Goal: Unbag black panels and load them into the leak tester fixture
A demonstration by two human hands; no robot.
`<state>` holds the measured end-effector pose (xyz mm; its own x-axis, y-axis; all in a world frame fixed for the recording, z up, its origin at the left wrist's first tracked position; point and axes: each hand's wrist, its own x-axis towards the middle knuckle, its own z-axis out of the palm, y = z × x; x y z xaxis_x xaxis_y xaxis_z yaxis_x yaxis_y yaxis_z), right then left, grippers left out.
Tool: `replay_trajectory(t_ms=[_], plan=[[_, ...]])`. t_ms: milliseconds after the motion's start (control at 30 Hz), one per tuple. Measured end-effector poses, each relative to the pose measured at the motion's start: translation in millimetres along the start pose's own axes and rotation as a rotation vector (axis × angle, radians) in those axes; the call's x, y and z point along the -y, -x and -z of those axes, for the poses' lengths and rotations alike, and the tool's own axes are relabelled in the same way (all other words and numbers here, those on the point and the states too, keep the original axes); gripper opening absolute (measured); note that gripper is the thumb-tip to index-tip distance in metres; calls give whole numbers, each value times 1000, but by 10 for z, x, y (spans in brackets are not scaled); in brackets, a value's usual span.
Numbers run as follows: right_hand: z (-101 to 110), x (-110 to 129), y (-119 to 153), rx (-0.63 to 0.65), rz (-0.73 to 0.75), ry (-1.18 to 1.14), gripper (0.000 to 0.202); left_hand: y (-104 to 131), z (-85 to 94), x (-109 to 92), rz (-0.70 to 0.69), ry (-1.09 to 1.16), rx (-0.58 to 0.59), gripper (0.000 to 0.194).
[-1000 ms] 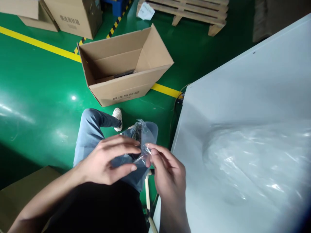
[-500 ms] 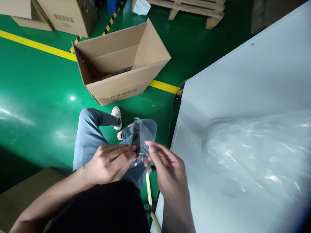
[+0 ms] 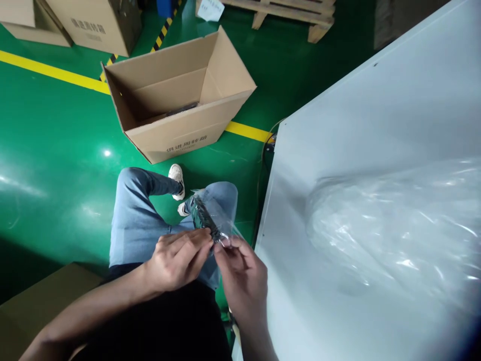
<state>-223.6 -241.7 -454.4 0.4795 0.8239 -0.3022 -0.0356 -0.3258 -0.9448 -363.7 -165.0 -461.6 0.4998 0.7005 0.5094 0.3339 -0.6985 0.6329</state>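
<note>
Between my two hands, above my lap, is a clear plastic bag [image 3: 221,213] around a long dark object [image 3: 203,213]. What kind of object it is I cannot make out. My left hand [image 3: 180,258] pinches the near end of the bagged object from the left, its fingers pressed together. On the other side my right hand [image 3: 242,273] grips the bag's near edge between thumb and fingers. The bag's far end sticks out past my fingers, tilted to the left.
An open cardboard box [image 3: 184,120] with something dark inside stands on the green floor ahead. To the right, a white table [image 3: 293,281] carries a heap of clear plastic bags [image 3: 394,230]. More boxes [image 3: 90,25] and a wooden pallet [image 3: 285,12] are at the back.
My right hand has come left and closer to my left hand at the bag's near end. The bagged object has turned, its far end now leaning left.
</note>
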Motion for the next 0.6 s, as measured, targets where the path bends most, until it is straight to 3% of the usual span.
replay_trajectory(t_ms=[133, 400, 467, 600], plan=[[-29, -124, 68, -82, 171, 179, 13, -7, -64, -45, 73, -86, -115, 14], [-143, -222, 135, -204, 153, 151, 22, 65, -197, -88, 514, 133, -283, 6], [-168, -265, 124, -201, 175, 120, 22, 73, -209, -62, 507, 169, -287, 7], [-212, -258, 71, -195, 248, 33, 28, 67, -200, -2, 347, 155, -268, 12]])
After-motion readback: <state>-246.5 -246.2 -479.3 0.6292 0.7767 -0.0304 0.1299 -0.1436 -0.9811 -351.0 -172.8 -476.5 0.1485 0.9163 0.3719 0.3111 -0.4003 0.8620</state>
